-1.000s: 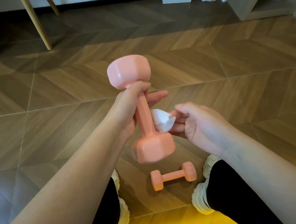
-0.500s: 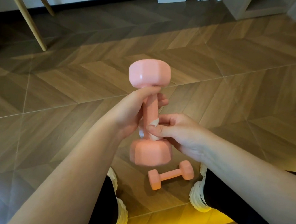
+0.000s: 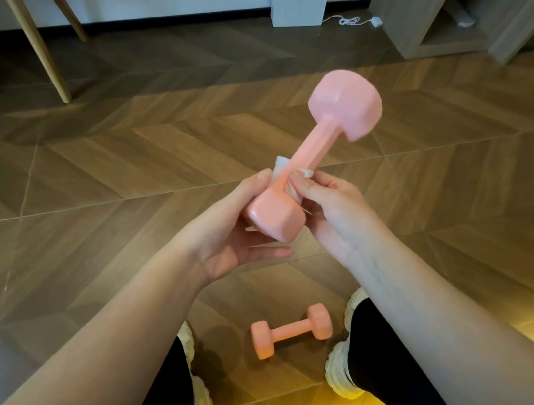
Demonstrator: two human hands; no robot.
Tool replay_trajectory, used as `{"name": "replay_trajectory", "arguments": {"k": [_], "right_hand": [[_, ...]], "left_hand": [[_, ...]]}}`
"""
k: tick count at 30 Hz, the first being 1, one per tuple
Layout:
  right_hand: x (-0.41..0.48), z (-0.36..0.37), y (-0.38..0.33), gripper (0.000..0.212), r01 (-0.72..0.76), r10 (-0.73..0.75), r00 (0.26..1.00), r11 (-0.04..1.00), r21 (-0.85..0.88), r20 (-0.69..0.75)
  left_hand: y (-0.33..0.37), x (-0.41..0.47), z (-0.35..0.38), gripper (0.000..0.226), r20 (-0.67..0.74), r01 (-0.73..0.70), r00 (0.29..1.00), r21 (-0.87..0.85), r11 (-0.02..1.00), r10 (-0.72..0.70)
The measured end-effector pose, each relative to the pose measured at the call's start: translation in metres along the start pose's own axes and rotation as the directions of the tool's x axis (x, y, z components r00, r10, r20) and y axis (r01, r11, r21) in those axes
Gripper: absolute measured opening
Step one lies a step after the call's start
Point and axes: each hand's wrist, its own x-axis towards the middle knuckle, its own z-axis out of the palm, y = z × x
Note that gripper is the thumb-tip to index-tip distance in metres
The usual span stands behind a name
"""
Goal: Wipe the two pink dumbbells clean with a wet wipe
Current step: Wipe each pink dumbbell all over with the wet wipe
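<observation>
Over the wood floor [image 3: 116,176] we hold one dumbbell [image 3: 316,146] tilted, its far head up and to the right of our grip. Our left hand [image 3: 226,239] cups the near head, thumb curled over it. Our right hand [image 3: 333,213] pinches the handle just above that head. The other dumbbell [image 3: 292,333] lies on the floor below both hands, between our shoes [image 3: 340,375]. The wipe [image 3: 280,165] is wrapped round the handle under the right fingertips, with white edges showing on either side.
</observation>
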Motion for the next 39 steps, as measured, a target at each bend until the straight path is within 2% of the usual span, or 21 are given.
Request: {"name": "replay_trajectory", "arguments": {"k": [4,8,15,19,22,24,29,31,33,35,39], "right_hand": [[0.003,0.001,-0.001,0.015,-0.01,0.01,1.0,0.999,0.043,-0.007],[0.005,0.001,-0.006,0.022,-0.021,0.026,0.999,0.994,0.107,-0.044],[0.013,-0.009,-0.026,0.013,-0.012,0.045,0.99,0.972,0.234,-0.134],[0.015,-0.008,-0.027,0.028,-0.004,0.029,0.995,0.965,0.262,-0.09],[0.016,-0.009,-0.031,0.038,0.005,-0.01,1.0,0.987,0.16,0.027],[0.017,-0.009,-0.032,0.035,0.023,-0.032,0.997,0.993,0.119,0.077],[0.017,-0.004,-0.025,0.024,0.081,-0.073,0.996,0.969,0.232,-0.042],[0.018,-0.002,-0.022,0.024,0.095,-0.076,0.994,0.956,0.278,-0.079],[0.018,-0.003,-0.022,0.025,0.105,-0.078,0.991,0.95,0.294,-0.105],[0.017,-0.004,-0.022,0.026,0.113,-0.08,0.99,0.944,0.311,-0.116],[0.016,-0.004,-0.021,0.03,0.114,-0.078,0.99,0.931,0.348,-0.116]], "left_hand": [[0.006,0.003,0.002,0.049,-0.029,-0.039,0.999,0.038,0.999,0.04],[0.007,0.001,-0.003,0.048,-0.03,-0.063,0.997,0.108,0.992,0.066],[-0.001,0.003,-0.006,0.028,-0.038,-0.185,0.98,0.18,0.966,0.195],[-0.002,0.007,-0.004,0.046,-0.079,-0.263,0.954,0.244,0.934,0.289],[0.002,0.007,-0.004,0.062,-0.067,-0.305,0.942,0.24,0.922,0.329],[0.003,0.006,-0.005,0.068,-0.066,-0.31,0.94,0.246,0.918,0.335],[0.0,0.007,-0.003,0.065,-0.085,-0.292,0.941,0.285,0.913,0.328],[-0.001,0.009,0.0,0.063,-0.126,-0.312,0.92,0.336,0.889,0.371],[0.0,0.011,0.0,0.06,-0.155,-0.35,0.869,0.477,0.806,0.469],[0.0,0.012,-0.003,0.062,-0.137,-0.364,0.807,0.652,0.666,0.575],[-0.003,0.011,-0.008,0.074,0.051,-0.448,0.629,0.839,0.308,0.776]]}}
